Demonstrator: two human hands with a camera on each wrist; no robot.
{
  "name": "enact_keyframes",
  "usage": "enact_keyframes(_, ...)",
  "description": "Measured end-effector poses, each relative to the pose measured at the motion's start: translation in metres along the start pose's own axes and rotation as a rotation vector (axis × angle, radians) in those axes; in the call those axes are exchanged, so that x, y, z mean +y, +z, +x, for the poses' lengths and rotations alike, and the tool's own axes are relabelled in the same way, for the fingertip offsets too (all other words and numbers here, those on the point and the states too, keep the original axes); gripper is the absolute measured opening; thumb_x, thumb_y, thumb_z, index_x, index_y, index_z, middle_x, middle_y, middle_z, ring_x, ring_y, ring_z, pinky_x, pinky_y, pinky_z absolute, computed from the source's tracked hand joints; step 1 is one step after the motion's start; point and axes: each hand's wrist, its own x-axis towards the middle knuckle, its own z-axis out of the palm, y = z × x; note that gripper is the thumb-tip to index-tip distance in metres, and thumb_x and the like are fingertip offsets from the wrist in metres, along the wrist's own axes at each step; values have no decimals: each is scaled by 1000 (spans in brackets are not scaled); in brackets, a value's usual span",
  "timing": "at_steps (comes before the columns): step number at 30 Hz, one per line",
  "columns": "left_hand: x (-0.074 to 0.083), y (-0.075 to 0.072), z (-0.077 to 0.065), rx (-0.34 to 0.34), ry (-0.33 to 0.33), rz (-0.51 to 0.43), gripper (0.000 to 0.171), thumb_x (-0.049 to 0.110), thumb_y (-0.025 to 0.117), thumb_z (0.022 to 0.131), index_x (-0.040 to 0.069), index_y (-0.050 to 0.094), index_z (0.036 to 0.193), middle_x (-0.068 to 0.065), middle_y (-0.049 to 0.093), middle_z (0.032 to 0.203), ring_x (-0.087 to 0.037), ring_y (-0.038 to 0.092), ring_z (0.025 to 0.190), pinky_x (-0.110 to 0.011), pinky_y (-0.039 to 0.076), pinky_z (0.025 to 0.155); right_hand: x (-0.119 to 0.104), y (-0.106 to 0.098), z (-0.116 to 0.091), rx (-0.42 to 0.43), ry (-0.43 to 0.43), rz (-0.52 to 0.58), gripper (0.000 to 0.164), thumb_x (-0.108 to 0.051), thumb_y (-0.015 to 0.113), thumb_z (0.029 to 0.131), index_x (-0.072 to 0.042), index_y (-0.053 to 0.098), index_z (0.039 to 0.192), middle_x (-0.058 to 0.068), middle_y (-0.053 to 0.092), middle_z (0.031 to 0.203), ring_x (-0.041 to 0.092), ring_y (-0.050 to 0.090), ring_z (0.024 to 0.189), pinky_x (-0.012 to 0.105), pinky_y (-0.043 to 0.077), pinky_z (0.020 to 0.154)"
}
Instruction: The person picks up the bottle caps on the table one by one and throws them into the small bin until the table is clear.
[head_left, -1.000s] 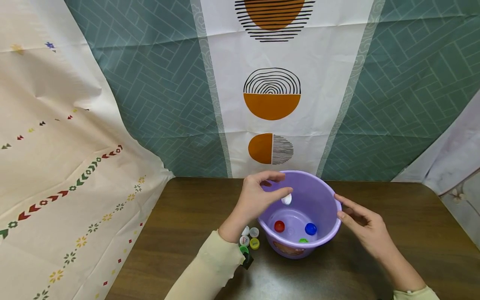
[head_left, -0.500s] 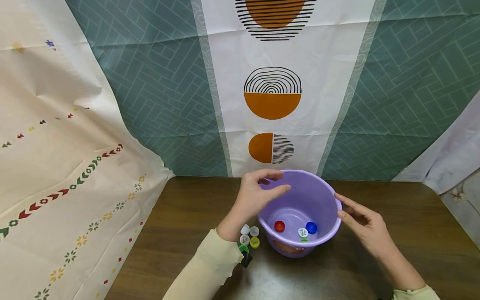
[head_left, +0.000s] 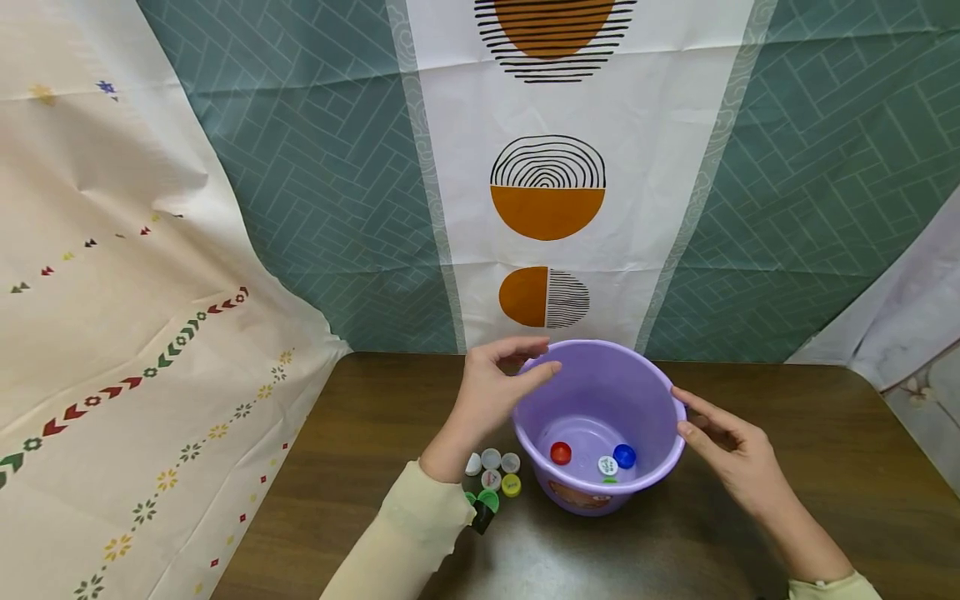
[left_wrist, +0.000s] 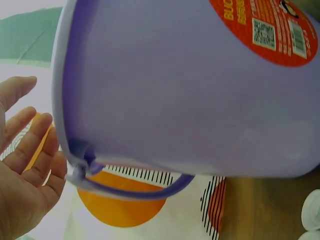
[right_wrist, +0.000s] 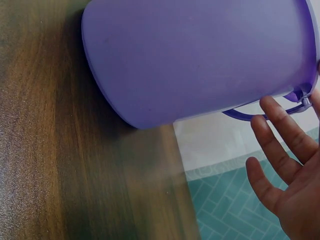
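Observation:
A purple bucket (head_left: 592, 375) stands on the wooden table, a swing handle (left_wrist: 135, 194) hanging at its far side. On its floor lie a red bottle cap (head_left: 560, 453), a white cap with writing (head_left: 607, 465), a blue cap (head_left: 624, 456) and a partly hidden green cap (head_left: 609, 480). My left hand (head_left: 491, 392) hovers at the left rim, thumb and fingers apart, nothing between them; the left wrist view shows its loosely bent fingers (left_wrist: 42, 150) beside the rim. My right hand (head_left: 727, 450) holds the right rim with thumb and index finger, its other fingers (right_wrist: 280, 155) extended off the wall.
Left of the bucket, several loose caps lie close together: white ones (head_left: 491, 459), a yellow one (head_left: 511, 485) and green ones (head_left: 489, 500), partly behind the left sleeve (head_left: 405, 533). A patterned cloth (head_left: 360, 167) hangs behind the table's back edge (head_left: 405, 353).
The left hand has let go of the white cap, which dropped onto the bucket floor, and has drawn back left, uncovering more loose caps. The right hand stays on the rim.

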Motion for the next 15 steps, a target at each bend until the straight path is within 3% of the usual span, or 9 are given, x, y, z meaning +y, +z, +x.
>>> enact_keyframes(10, -15, -23, -6, 63, -46, -14, 30, 17, 77, 76, 13, 72, 105, -5, 72, 99, -25, 66, 93, -45, 52, 86, 0, 0, -1, 1, 1, 5, 48, -8, 64, 87, -16, 54, 133, 1, 71, 101, 7, 67, 85, 17, 53, 71)
enact_keyframes(15, -29, -38, -11, 89, -73, 31, 30, 18, 77, 77, 11, 71, 106, -7, 72, 99, -22, 67, 91, -37, 54, 83, 0, 0, -1, 5, 5, 5, 48, -8, 65, 87, -17, 54, 133, 1, 70, 104, 7, 67, 85, 18, 53, 70)
